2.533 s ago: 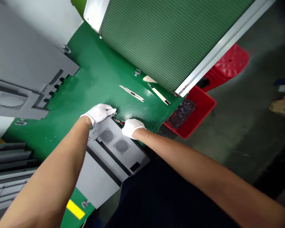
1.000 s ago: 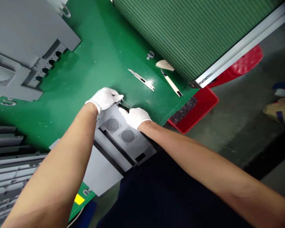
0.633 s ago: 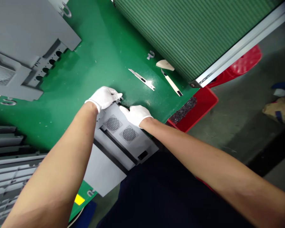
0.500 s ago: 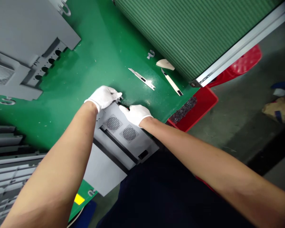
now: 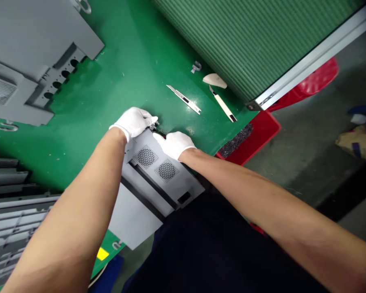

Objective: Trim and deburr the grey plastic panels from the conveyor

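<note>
A grey plastic panel (image 5: 158, 179) with two slotted vent grilles and a small dark window lies tilted between my forearms, its near end against my dark clothing. My left hand (image 5: 134, 123), in a white glove, is closed at the panel's far corner, thumb and finger pinched beside a small notched tab. My right hand (image 5: 176, 145), also gloved in white, is curled at the far right edge, thumb pointing towards that corner. Whatever sits in its fingers is hidden; a speck of red shows by the thumb. Beyond my hands lie a slim silver craft knife (image 5: 183, 99) and a cream-handled knife (image 5: 222, 106).
Larger grey panels (image 5: 33, 36) lie at upper left, with stacked grey parts (image 5: 15, 228) at lower left. A ribbed green conveyor belt (image 5: 262, 40) crosses the upper right. Below the table's (image 5: 118, 73) right edge, a red bin (image 5: 259, 138) holds dark shavings or small parts.
My hands stay at the same far corner of the panel with almost no movement. The view has shifted slightly.
</note>
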`<state>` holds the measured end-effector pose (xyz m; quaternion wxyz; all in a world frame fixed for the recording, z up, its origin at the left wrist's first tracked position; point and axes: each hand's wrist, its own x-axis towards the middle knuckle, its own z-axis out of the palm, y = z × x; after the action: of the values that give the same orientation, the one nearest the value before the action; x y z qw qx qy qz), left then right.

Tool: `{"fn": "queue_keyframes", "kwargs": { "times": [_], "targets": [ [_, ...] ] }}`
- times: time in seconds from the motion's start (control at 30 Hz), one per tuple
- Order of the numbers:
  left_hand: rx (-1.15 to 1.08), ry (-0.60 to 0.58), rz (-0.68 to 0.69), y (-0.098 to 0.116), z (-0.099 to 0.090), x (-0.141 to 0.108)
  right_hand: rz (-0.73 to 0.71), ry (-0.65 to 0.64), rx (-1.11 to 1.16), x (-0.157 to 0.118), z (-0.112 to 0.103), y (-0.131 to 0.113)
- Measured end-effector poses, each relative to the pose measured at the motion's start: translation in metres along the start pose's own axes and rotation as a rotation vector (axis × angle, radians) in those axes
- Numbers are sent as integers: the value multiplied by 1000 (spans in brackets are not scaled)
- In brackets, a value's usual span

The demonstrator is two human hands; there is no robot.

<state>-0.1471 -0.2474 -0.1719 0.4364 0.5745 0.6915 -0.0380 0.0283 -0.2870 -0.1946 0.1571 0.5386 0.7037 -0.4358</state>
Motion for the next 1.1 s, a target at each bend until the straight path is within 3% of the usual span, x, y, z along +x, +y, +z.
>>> {"fn": "queue_keyframes", "kwargs": {
  "times": [0.53,0.7,0.8,0.87,0.93,1.0,1.03,1.1],
  "targets": [
    [-23,26,-14,-6,0,2,-18,8,-5,8,-2,-2],
    [-124,53,-2,-10,1,4,-22,16,6,10,-4,-2],
    [-287,146,27,-11,-2,-1,37,28,70,-2,-10,6],
    [-365,309,25,-8,-3,-9,67,68,168,-20,-12,20],
    [-325,491,14,3,3,-20,106,116,330,-46,-9,44],
    [-247,547,61,28,21,-31,216,148,587,-77,1,73],
    [-236,504,113,45,35,-37,321,169,714,-93,8,88],
    [-312,279,258,89,70,-49,523,186,928,-124,25,117]
  ]
}}
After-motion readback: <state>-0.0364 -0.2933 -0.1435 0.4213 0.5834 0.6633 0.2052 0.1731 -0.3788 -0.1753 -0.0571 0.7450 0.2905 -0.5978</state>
